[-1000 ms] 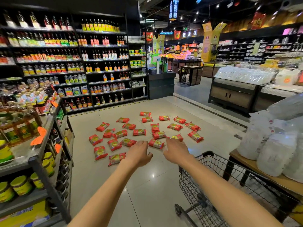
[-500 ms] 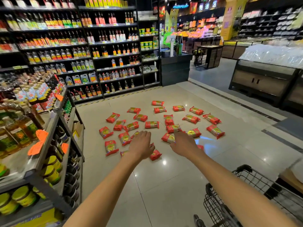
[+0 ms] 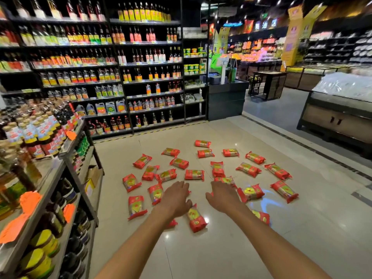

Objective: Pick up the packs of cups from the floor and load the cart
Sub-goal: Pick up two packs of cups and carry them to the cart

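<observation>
We reach both bare arms forward over the glossy beige tiled floor (image 3: 231, 248) of a shop aisle. Our left hand (image 3: 176, 198) is stretched out palm down with its fingers straight and loosely together, grasping nothing. Our right hand (image 3: 223, 196) is beside it, also palm down, its fingers extended and holding nothing; the two hands are apart, with a strip of floor showing between them.

The red and yellow plastic-wrapped packs of cups (image 3: 194, 174) lie scattered flat on the floor, spread in a loose patch ahead of and around our hands. One pack (image 3: 196, 218) lies between our wrists, just below the left hand's thumb. Another pack (image 3: 156, 193) lies just to the left of the left hand, and a further one (image 3: 137, 207) lies left of that. A pack (image 3: 250, 192) rests just to the right of the right hand, and one more (image 3: 261, 216) shows partly from behind the right forearm. The fingertips of both hands overlap packs in the view, but whether they touch them or hover above we cannot tell.

On our left stands a grey metal shelf rack (image 3: 50, 188) carrying jars and bottles with orange price tags. At the far end of the aisle a tall black shelving unit (image 3: 120, 77) is filled with rows of bottles.
</observation>
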The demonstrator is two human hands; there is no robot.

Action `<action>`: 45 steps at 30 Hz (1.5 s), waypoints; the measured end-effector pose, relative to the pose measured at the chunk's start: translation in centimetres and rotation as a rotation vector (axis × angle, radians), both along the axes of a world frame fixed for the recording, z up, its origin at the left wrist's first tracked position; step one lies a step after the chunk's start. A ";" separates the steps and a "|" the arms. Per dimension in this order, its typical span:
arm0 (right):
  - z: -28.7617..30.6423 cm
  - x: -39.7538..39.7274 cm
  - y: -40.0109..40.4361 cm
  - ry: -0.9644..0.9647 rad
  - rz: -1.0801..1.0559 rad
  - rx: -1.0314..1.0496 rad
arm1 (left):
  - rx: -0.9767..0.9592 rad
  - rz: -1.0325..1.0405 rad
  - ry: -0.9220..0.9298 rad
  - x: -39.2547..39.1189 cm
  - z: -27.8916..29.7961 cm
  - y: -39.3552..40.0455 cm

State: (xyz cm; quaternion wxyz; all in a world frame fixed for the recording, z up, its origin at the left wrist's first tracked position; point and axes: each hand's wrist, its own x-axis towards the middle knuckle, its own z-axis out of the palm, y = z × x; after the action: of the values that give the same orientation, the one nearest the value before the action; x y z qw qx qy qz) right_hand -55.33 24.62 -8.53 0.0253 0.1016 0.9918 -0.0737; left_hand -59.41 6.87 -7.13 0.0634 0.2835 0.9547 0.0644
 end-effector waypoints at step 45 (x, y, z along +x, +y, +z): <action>-36.8 -56.5 10.7 -0.561 -0.246 -0.461 | -0.072 0.041 -0.650 -58.8 -39.6 11.0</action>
State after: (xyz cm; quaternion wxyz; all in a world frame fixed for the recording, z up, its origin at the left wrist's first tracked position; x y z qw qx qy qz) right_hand -111.81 35.28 -45.35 0.3091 0.2275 0.8841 -0.2667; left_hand -118.25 17.92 -46.78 0.3734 0.2264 0.8918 0.1187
